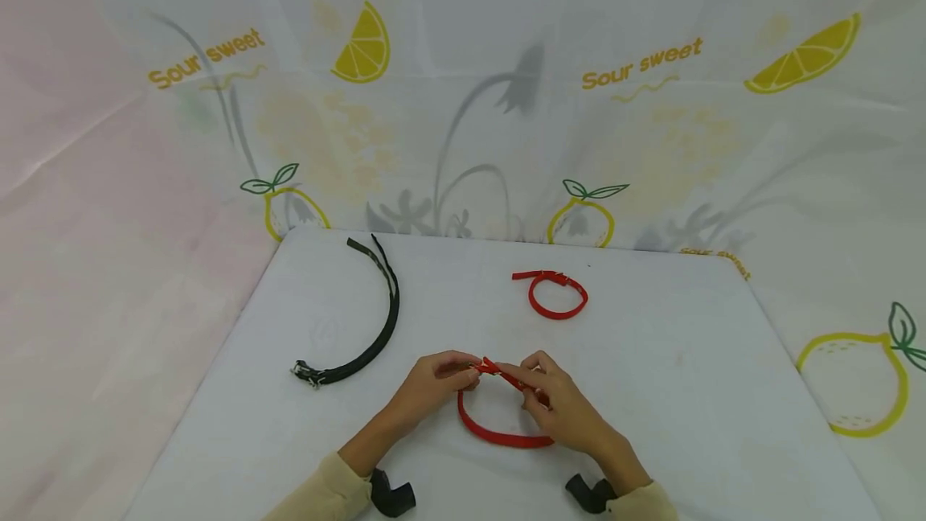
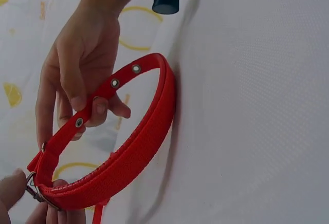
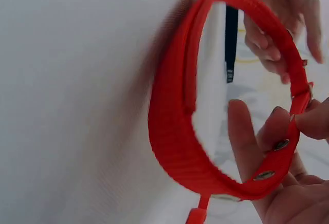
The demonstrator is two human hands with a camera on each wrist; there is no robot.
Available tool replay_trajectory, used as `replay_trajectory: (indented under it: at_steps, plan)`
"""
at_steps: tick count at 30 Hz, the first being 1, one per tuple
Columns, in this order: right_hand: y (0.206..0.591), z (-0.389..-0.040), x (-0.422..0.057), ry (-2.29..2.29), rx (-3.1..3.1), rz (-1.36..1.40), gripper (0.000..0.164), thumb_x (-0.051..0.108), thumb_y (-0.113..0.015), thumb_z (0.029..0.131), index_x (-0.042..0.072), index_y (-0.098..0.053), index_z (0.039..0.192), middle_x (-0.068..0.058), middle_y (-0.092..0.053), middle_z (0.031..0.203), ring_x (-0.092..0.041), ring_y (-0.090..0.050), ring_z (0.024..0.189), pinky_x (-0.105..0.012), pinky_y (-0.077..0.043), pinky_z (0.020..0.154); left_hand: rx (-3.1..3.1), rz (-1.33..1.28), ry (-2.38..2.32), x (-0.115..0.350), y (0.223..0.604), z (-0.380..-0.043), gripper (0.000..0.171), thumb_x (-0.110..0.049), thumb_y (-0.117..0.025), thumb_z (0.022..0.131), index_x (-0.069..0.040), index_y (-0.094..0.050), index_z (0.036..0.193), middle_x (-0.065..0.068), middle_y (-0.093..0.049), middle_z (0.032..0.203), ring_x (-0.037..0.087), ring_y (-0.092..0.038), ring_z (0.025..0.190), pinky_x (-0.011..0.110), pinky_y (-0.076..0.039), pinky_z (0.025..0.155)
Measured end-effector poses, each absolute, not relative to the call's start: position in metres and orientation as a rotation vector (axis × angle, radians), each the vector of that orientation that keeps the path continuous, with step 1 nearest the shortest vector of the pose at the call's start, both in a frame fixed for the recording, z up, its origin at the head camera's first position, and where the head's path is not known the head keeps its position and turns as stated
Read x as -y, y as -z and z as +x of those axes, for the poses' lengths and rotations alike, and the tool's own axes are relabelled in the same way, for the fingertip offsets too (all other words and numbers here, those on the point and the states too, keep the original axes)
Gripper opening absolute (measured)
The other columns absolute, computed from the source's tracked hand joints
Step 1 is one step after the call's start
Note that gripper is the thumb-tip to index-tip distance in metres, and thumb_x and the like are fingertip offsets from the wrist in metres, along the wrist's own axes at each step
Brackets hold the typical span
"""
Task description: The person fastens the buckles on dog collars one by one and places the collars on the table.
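A red collar (image 1: pixel 506 440) with metal-rimmed holes stands in a loop between my hands, low over the white table. At its left end my left hand (image 1: pixel 437 380) holds the part with the metal buckle (image 2: pixel 34 190). My right hand (image 1: pixel 560 400) pinches the holed strap between thumb and fingers, as the left wrist view shows. The strap's end is at the buckle; whether the pin sits in a hole cannot be told. In the right wrist view the padded band (image 3: pixel 172 131) is nearest the camera, with a small red piece below it.
A second red collar (image 1: pixel 557 315), looped with its tail pointing left, lies farther back on the white table (image 1: pixel 687 392). Dark straps (image 1: pixel 391 320) with metal buckles curve across the left side. A printed cloth (image 1: pixel 463 127) hangs behind the table's back edge.
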State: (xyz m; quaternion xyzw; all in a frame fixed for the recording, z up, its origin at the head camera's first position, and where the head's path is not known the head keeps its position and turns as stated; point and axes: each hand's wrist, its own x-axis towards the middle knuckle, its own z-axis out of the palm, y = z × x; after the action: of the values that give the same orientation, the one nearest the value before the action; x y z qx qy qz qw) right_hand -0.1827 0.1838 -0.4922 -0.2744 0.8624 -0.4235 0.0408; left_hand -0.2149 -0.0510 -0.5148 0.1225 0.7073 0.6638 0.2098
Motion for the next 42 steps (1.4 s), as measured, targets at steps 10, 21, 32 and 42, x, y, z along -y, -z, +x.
replay_trajectory:
  at_steps: [10,21,32,42]
  plan:
    - [0.492,-0.18,-0.183,1.383,-2.496,-0.753,0.052,-0.001,-0.045,0.085,0.028,-0.043,0.128,-0.007,-0.044,0.094,-0.013,-0.057,0.063,-0.021,-0.045,0.051,-1.761,0.055,-2.106,0.048,0.529,-0.215,0.05,-0.025,-0.07,0.073,0.0,-0.054,0.113,0.011,-0.063,0.098,0.026,-0.06,0.09,0.032,-0.048,0.076]
    - [0.483,-0.178,-0.184,1.428,-2.359,-0.74,0.051,-0.003,-0.043,0.084,0.026,-0.047,0.126,-0.008,-0.042,0.09,-0.019,-0.058,0.061,-0.025,-0.049,0.054,-1.837,0.059,-2.09,0.043,0.523,-0.209,0.047,-0.029,-0.071,0.071,-0.003,-0.06,0.108,0.007,-0.065,0.094,0.024,-0.062,0.086,0.031,-0.049,0.074]
    - [0.471,-0.176,-0.177,1.592,-2.308,-0.557,0.044,0.004,-0.052,0.086,0.016,-0.042,0.127,-0.012,-0.051,0.099,-0.027,-0.06,0.075,-0.03,-0.051,0.064,-1.882,0.076,-2.028,0.042,0.525,-0.209,0.043,-0.033,-0.071,0.071,-0.006,-0.064,0.104,0.006,-0.065,0.093,0.022,-0.062,0.084,0.03,-0.05,0.072]
    - [0.505,-0.178,-0.195,1.597,-2.369,-0.304,0.024,0.024,-0.061,0.082,0.01,-0.063,0.102,-0.007,-0.064,0.092,-0.02,-0.062,0.078,-0.024,-0.05,0.068,-1.712,-0.057,-2.15,0.052,0.537,-0.213,0.045,-0.026,-0.072,0.071,0.001,-0.06,0.106,0.013,-0.064,0.096,0.025,-0.061,0.086,0.031,-0.049,0.075]
